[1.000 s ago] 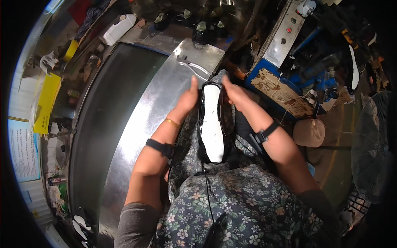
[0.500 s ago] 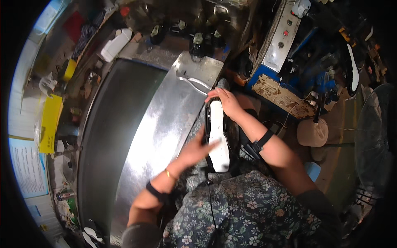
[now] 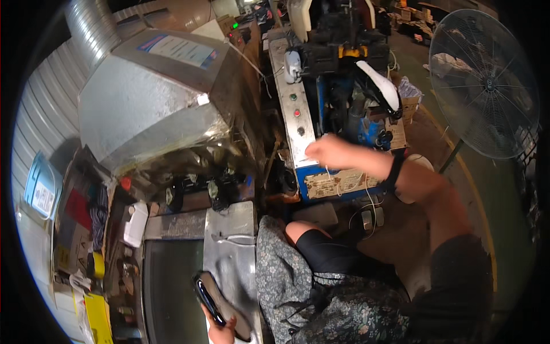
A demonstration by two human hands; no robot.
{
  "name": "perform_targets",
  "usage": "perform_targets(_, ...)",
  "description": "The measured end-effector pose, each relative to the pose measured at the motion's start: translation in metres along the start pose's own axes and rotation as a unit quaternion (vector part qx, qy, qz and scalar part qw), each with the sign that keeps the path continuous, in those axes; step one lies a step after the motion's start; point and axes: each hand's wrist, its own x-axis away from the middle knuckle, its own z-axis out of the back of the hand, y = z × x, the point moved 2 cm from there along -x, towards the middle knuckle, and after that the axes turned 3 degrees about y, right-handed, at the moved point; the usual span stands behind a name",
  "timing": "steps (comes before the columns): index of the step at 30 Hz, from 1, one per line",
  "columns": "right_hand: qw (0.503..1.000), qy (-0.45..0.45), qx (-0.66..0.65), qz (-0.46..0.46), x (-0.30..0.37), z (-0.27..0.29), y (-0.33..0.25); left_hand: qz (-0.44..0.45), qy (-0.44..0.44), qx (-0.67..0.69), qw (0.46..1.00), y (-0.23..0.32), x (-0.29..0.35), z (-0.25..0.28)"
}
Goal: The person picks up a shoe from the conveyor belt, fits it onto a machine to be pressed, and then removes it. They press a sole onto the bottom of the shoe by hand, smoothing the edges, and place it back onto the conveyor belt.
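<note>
My left hand (image 3: 222, 331) comes in at the lower edge, its fingers closed around a glossy black shoe (image 3: 213, 299) with a brownish-grey underside. The shoe is tilted over the metal sheet (image 3: 229, 216); whether it touches the sheet I cannot tell. Pincers (image 3: 238, 238) with pale handles lie on that sheet, beyond the shoe. Out in front and to the right, my right hand (image 3: 327, 152) is at the end of a white control panel (image 3: 286, 86) with push buttons. Its fingers are curled in, and what they hold, if anything, is hidden.
A blue-based machine (image 3: 338, 182) carries a black shoe with a white underside (image 3: 381, 86). A big metal hood (image 3: 149, 97) rises at the left over several dark shoes. A dark belt (image 3: 172, 286) runs beside the sheet. A large fan (image 3: 490, 83) stands at right.
The view has swung up and right. My right hand has left the shoe and reached out to the control panel. My left hand has carried a shoe from my lap to over the metal sheet.
</note>
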Motion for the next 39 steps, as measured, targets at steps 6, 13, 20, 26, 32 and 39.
perform_targets(6, 0.842, 0.339, 0.358, -0.219, 0.042, 0.191, 0.068, -0.139, 0.075, -0.517, 0.841, -0.152, 0.026, -0.049)
perform_targets(13, 0.839, 0.454, 0.285, -0.093, 0.073, 0.139, 0.075, -0.049, -0.119, -0.163, 0.978, 0.006, 0.009, -0.052)
perform_targets(20, 0.924, 0.366, 0.033, 0.110, 0.159, -0.038, -0.034, -0.195, -0.090, 0.293, 0.931, 0.104, -0.065, -0.125)
perform_targets(26, 0.976, 0.021, -0.192, 0.101, 0.196, -0.168, -0.087, 0.010, -0.024, 0.454, 0.891, 0.080, -0.103, -0.148)
perform_targets(32, 0.967, -0.076, -0.219, 0.104, 0.161, -0.239, -0.063, -0.016, -0.070, 0.436, 0.897, 0.028, -0.080, -0.163)
perform_targets(39, 0.949, -0.100, -0.300, 0.015, 0.154, -0.237, -0.062, -0.013, -0.113, 0.431, 0.895, 0.016, -0.090, -0.156)
